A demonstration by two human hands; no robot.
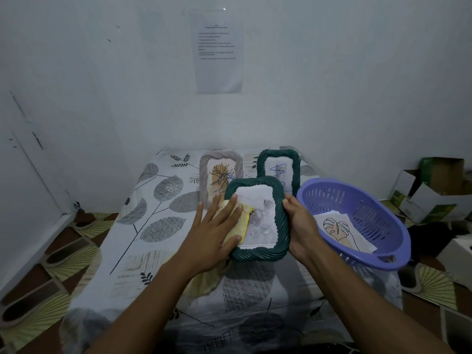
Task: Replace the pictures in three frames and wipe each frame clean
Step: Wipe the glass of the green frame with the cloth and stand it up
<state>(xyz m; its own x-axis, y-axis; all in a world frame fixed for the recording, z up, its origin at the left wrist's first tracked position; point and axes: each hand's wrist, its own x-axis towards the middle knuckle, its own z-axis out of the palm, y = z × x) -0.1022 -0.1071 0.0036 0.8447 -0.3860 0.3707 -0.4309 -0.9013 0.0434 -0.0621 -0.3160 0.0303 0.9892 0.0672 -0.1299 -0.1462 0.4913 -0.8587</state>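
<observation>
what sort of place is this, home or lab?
Probably a room in a home, not a lab: a leaf-print cloth over the work surface, patterned floor tiles, and opened cardboard boxes at the side.

We face dim white walls [332, 72], a printed sheet [219, 51] at twelve o'clock, fan-patterned floor [71, 254] at eight, cardboard boxes [434, 198] at three, leaf-print cloth [158, 200] at six.

Green frame [258, 254] tilted up, yellow cloth [245, 218] on its front, second green frame [278, 152], seemingly grey frame [221, 153] behind
</observation>
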